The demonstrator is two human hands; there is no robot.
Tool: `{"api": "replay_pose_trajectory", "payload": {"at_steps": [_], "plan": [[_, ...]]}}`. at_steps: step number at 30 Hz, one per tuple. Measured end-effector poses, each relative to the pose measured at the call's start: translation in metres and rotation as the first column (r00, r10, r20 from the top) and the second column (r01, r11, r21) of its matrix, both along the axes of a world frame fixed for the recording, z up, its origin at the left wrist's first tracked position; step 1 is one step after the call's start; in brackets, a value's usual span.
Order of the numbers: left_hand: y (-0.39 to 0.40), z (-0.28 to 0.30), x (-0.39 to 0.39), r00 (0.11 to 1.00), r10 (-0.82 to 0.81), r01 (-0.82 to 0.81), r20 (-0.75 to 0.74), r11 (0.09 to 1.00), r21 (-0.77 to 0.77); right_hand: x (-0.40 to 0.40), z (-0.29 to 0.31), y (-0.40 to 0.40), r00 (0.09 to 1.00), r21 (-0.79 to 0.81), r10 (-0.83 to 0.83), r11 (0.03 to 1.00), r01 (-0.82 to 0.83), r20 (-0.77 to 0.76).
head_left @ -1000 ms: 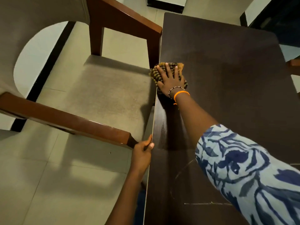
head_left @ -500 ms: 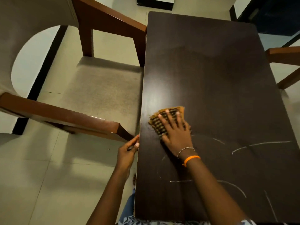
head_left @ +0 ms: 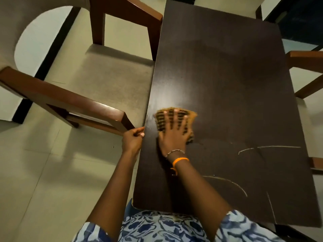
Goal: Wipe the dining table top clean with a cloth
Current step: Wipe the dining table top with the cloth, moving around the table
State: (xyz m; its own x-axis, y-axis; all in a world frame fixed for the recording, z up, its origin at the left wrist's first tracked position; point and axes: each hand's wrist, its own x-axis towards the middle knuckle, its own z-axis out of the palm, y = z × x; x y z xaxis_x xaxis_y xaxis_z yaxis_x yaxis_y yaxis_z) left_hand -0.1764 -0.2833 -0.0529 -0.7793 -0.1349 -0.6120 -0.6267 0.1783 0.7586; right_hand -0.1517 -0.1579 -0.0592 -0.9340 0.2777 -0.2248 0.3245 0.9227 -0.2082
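The dark brown dining table top [head_left: 227,75] fills the right half of the view. My right hand [head_left: 172,135] lies flat with fingers spread on a yellow-and-black checked cloth [head_left: 190,114], pressing it onto the table near its left edge. My left hand [head_left: 132,139] grips the table's left edge just beside the cloth. Thin white chalk-like streaks [head_left: 269,147] curve across the near right part of the table.
A wooden armchair [head_left: 78,102] with a beige seat stands against the table's left side, its near armrest close to my left hand. Another wooden chair arm [head_left: 305,62] shows at the right edge. The floor is pale tile.
My right hand drew the cloth from the far left edge back toward me, then shifted it slightly. The left hand keeps hold of the table edge.
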Motion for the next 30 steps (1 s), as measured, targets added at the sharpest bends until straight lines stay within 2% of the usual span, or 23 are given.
{"api": "replay_pose_trajectory", "payload": {"at_steps": [2,4,7,11,15,18,21,23,26,28,30], "plan": [[0.001,0.002,0.004,0.999,0.037,-0.037,-0.001,0.999,0.032,-0.001,-0.003,-0.030,0.979,-0.036,0.203,0.978,-0.203,-0.015],[0.000,0.004,0.011,0.997,0.074,-0.075,0.017,0.994,0.077,-0.001,-0.003,-0.030,0.943,-0.030,0.333,0.942,-0.333,-0.010],[-0.003,0.004,0.020,0.997,0.048,-0.056,0.066,0.992,0.116,0.007,-0.002,0.011,0.914,-0.011,0.404,0.914,-0.405,-0.033],[-0.004,0.005,0.017,0.999,0.007,-0.012,0.053,0.995,0.099,0.030,0.004,0.089,0.991,0.109,0.135,0.985,-0.133,-0.013],[-0.005,0.005,0.013,0.999,-0.002,-0.002,0.042,0.996,0.084,0.048,0.010,0.151,0.996,0.139,-0.083,0.987,0.080,0.015],[-0.006,0.006,0.013,0.999,-0.003,-0.002,0.050,0.995,0.096,0.048,0.009,0.138,0.978,0.118,-0.207,0.972,0.202,0.033],[-0.007,0.008,0.013,0.998,0.001,-0.007,0.057,0.994,0.109,0.037,0.006,0.077,0.960,0.106,-0.278,0.956,0.274,0.031],[-0.009,0.006,0.016,0.998,-0.022,0.015,0.054,0.990,0.141,0.033,0.003,0.024,0.989,0.057,-0.144,0.988,0.142,0.027],[-0.011,0.004,0.027,0.998,-0.019,0.006,0.059,0.977,0.213,0.036,-0.002,-0.041,0.983,-0.075,0.183,0.980,-0.183,-0.017],[-0.015,0.001,0.035,0.997,-0.018,-0.002,0.073,0.965,0.262,0.040,-0.002,-0.051,0.945,-0.102,0.323,0.940,-0.326,-0.040],[-0.021,-0.001,0.038,0.993,-0.087,0.061,0.080,0.958,0.282,0.042,-0.002,-0.031,0.909,-0.082,0.410,0.906,-0.415,-0.071]]}}
